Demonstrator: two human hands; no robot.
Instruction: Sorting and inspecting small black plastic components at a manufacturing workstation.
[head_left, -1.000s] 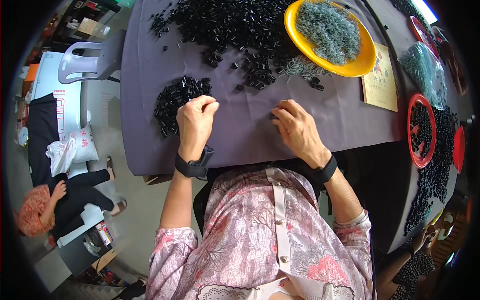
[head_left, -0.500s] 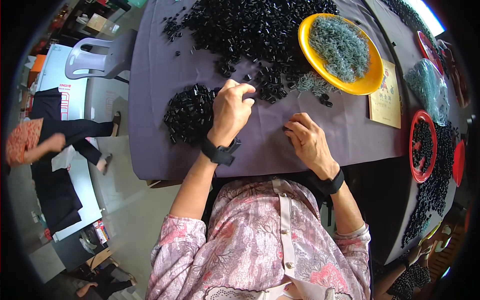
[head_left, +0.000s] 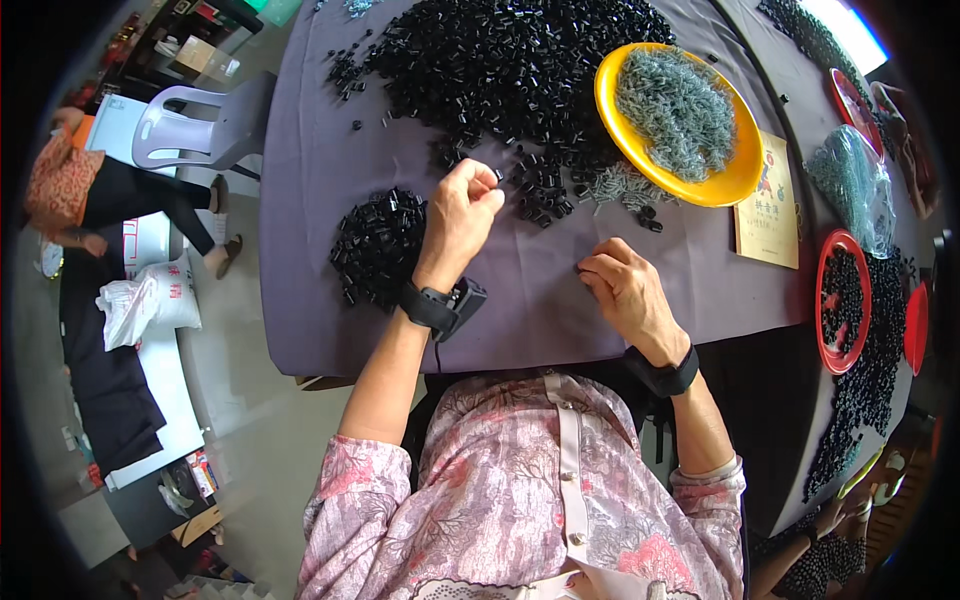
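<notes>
My left hand (head_left: 458, 225) is closed in a pinch, with a small black plastic piece (head_left: 498, 175) at its fingertips. Beside that hand lies a small heap of shiny black pieces (head_left: 378, 245), and beyond it spreads a much larger black pile (head_left: 500, 70). My right hand (head_left: 632, 300) is closed too, fingertips pressed together low over the cloth; a dark bit shows at them, too small to name. Loose clear-grey plastic pins (head_left: 622, 188) lie beyond the right hand, by the yellow plate (head_left: 742, 180) heaped with similar pins.
A yellow booklet (head_left: 770, 225) lies right of the plate on the grey tablecloth (head_left: 320, 320). Farther right are a red basin (head_left: 826, 340) of black pieces and a clear bag (head_left: 850, 180). A plastic chair (head_left: 190, 130) stands at left, near a walking person (head_left: 120, 195).
My left fingertips have come to the black piece, which lay just beyond them. The right hand has shifted slightly right and nearer me. The person at left has walked farther off.
</notes>
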